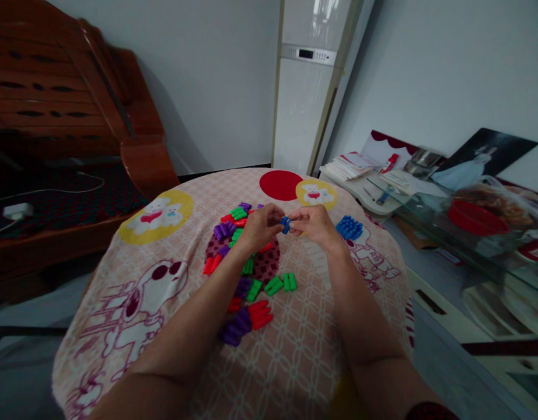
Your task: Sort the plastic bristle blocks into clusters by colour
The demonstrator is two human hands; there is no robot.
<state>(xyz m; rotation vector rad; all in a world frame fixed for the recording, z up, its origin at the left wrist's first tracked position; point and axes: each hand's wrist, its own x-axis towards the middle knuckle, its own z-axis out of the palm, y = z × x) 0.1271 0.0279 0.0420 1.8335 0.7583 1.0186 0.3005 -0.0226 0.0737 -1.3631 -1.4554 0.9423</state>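
Observation:
My left hand (265,224) and my right hand (314,224) meet over the table, fingertips pinched around a small blue plastic piece (285,224). Its exact kind is too small to make out. Right of my right hand lies a tight cluster of similar blue pieces (350,227). Beneath and around my left forearm, purple pieces (224,230), red pieces (212,264) and green pieces (290,282) are scattered in small side-by-side groups. My left hand and forearm hide part of that spread. Nearer to me, purple pieces (236,326) lie against red ones (260,315).
A patterned cloth covers the round table (295,356). To the right stands a glass-topped cabinet (444,233) holding papers, a red bowl (477,217) and a photo. A wooden bench (149,157) is at the left, and a tall white air conditioner (306,111) stands behind.

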